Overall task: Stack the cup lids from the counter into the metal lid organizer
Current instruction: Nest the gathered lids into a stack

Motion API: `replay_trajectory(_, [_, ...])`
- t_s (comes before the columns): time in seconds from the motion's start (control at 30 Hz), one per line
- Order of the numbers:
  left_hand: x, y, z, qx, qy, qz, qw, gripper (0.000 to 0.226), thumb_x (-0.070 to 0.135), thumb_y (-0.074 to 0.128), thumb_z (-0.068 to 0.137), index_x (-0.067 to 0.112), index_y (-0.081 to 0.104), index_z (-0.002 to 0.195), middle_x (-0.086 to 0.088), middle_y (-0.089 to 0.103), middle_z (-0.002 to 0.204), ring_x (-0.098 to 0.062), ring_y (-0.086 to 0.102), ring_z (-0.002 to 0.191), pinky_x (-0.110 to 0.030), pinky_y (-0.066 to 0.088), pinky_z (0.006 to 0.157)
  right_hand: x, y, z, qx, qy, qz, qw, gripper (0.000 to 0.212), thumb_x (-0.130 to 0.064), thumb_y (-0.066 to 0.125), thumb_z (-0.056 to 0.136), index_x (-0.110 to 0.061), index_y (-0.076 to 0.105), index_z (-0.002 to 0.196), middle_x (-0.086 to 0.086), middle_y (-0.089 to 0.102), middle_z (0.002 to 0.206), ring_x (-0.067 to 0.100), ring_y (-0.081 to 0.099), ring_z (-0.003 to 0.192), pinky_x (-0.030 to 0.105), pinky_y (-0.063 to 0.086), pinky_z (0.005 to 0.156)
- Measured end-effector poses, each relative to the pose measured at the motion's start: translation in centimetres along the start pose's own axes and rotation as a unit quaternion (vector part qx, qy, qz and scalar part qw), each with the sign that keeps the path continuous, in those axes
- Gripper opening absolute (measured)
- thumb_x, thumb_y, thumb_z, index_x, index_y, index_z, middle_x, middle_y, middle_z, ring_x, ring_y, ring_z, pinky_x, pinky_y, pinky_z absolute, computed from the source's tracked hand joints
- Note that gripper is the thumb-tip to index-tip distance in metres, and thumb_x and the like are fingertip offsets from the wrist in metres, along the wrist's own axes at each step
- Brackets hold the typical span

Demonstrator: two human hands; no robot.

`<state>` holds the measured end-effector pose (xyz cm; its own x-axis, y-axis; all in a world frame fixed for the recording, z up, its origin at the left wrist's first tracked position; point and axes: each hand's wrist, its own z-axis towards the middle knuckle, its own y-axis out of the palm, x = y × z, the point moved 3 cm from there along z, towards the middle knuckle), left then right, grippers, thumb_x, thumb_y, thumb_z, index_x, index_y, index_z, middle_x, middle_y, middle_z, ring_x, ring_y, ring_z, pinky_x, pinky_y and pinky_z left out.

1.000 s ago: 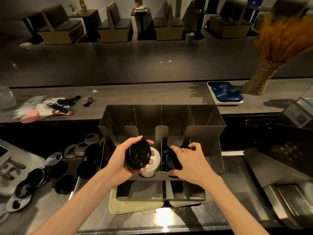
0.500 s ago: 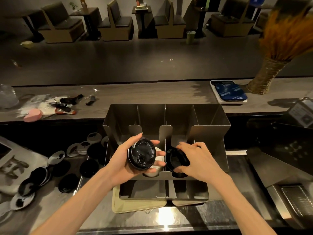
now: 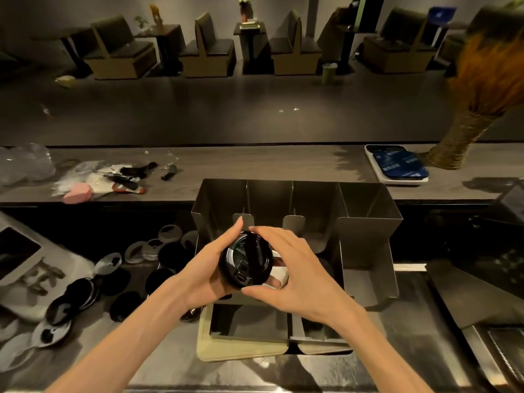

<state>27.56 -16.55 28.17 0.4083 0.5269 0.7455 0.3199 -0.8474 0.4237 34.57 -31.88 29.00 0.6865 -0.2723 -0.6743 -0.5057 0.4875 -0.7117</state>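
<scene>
Two bare forearms are reaching in from the near edge of the steel counter [image 3: 397, 321]. The left hand [image 3: 207, 268] is cradling a black lid [image 3: 246, 260] from below, fingers curled round its rim, while the right hand [image 3: 303, 273] is pinching the same lid between thumb and fingers. Both are hiding most of a white lid stack [image 3: 279, 275] in the metal lid organizer [image 3: 368, 242], whose dim slots are hard to read. Loose lids [image 3: 85, 290] are lying along the counter's left edge, partly blurred. A moment earlier the right hand was resting in the next slot; now it is joining the left on the lid.
</scene>
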Motion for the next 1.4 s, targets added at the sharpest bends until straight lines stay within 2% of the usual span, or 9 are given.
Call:
replay_trajectory(0.13, [-0.6, -1.2, -1.2, -0.028, 0.014, -0.014, 0.999, 0.049, 0.043, 0.056, 0.093, 0.017, 0.064, 0.133, -0.019, 0.068, 0.129, -0.039, 0.068, 0.114, -0.049, 0.058, 0.089, 0.0, 0.8, 0.7, 0.041, 0.024, -0.066, 0.997, 0.093, -0.076, 0.067, 0.077, -0.039, 0.031, 0.155, -0.018, 0.043, 0.135, 0.001, 0.041, 0.123, 0.026, 0.041, 0.105])
replay_trajectory(0.27, [-0.1, -3.2, -1.6, 0.012, 0.065, 0.109, 0.992, 0.039, 0.021, 0.067, 0.09, 0.017, 0.065, 0.128, -0.014, 0.074, 0.119, -0.029, 0.073, 0.102, -0.036, 0.061, 0.072, -0.5, 1.5, 1.7, 0.026, 0.058, -0.14, 0.988, 0.1, -0.096, 0.051, 0.067, -0.04, 0.037, 0.148, -0.015, 0.041, 0.123, 0.005, 0.041, 0.111, 0.029, 0.048, 0.096])
replay_trajectory(0.43, [0.4, -6.3, -2.3, 0.014, 0.06, 0.268, 0.962, 0.04, 0.019, 0.08, 0.085, 0.028, 0.066, 0.121, -0.009, 0.074, 0.115, -0.038, 0.072, 0.1, -0.044, 0.053, 0.069, -2.0, 2.6, 2.9, -0.115, -0.012, -0.077, 0.99, 0.112, -0.064, 0.078, 0.078, -0.047, 0.003, 0.16, -0.025, 0.007, 0.164, 0.002, 0.018, 0.15, 0.029, 0.026, 0.12])
replay_trajectory(0.53, [0.7, -7.5, -2.9, -0.009, 0.056, 0.303, 0.951, 0.05, 0.015, 0.084, 0.079, 0.027, 0.065, 0.124, -0.007, 0.073, 0.117, -0.037, 0.071, 0.106, -0.051, 0.056, 0.085, -3.1, 3.8, 3.3, -0.155, -0.05, -0.033, 0.986, 0.1, -0.052, 0.078, 0.084, -0.051, 0.012, 0.159, -0.026, 0.026, 0.16, -0.002, 0.034, 0.144, 0.026, 0.035, 0.118])
replay_trajectory(0.73, [1.0, -10.2, -3.2, 0.066, 0.076, 0.286, 0.953, 0.044, 0.024, 0.088, 0.076, 0.012, 0.066, 0.112, -0.014, 0.078, 0.096, -0.019, 0.069, 0.078, -0.027, 0.045, 0.061, -3.2, 5.6, 3.8, -0.032, 0.023, -0.155, 0.987, 0.094, -0.091, 0.058, 0.071, -0.046, 0.035, 0.15, -0.025, 0.041, 0.135, 0.0, 0.05, 0.118, 0.025, 0.046, 0.098])
replay_trajectory(0.9, [1.3, -11.2, -3.4, 0.043, 0.071, 0.3, 0.95, 0.032, 0.022, 0.084, 0.081, 0.013, 0.071, 0.109, -0.01, 0.078, 0.095, -0.015, 0.068, 0.079, -0.027, 0.045, 0.066, -3.5, 6.8, 4.4, -0.077, -0.031, -0.066, 0.994, 0.092, -0.064, 0.077, 0.079, -0.04, 0.031, 0.156, -0.026, 0.036, 0.152, -0.007, 0.029, 0.141, 0.025, 0.035, 0.117])
replay_trajectory(1.03, [1.8, -11.9, -3.3, 0.034, 0.083, 0.289, 0.953, 0.026, 0.017, 0.081, 0.084, 0.014, 0.074, 0.109, -0.009, 0.078, 0.099, -0.014, 0.068, 0.08, -0.025, 0.045, 0.064, -4.0, 7.0, 4.8, -0.064, -0.041, -0.04, 0.996, 0.084, -0.054, 0.081, 0.079, -0.036, 0.041, 0.151, -0.029, 0.043, 0.143, -0.001, 0.036, 0.139, 0.032, 0.037, 0.115])
replay_trajectory(1.23, [2.2, -12.9, -2.8, 0.029, 0.095, 0.247, 0.964, 0.03, 0.033, 0.081, 0.083, 0.019, 0.076, 0.109, -0.01, 0.077, 0.1, -0.015, 0.07, 0.081, -0.025, 0.049, 0.063, -3.7, 7.1, 5.5, -0.033, -0.015, -0.032, 0.999, 0.082, -0.051, 0.082, 0.079, -0.035, 0.043, 0.15, -0.025, 0.049, 0.138, 0.002, 0.044, 0.134, 0.018, 0.04, 0.109])
replay_trajectory(1.4, [3.0, -14.7, -2.3, 0.12, 0.124, 0.182, 0.968, 0.026, 0.037, 0.068, 0.094, 0.022, 0.072, 0.115, -0.006, 0.078, 0.101, -0.017, 0.069, 0.081, -0.024, 0.05, 0.062, -1.1, 5.6, 6.4, 0.006, 0.054, -0.08, 0.995, 0.089, -0.054, 0.08, 0.075, -0.035, 0.038, 0.151, -0.022, 0.05, 0.135, -0.001, 0.044, 0.131, 0.024, 0.04, 0.11])
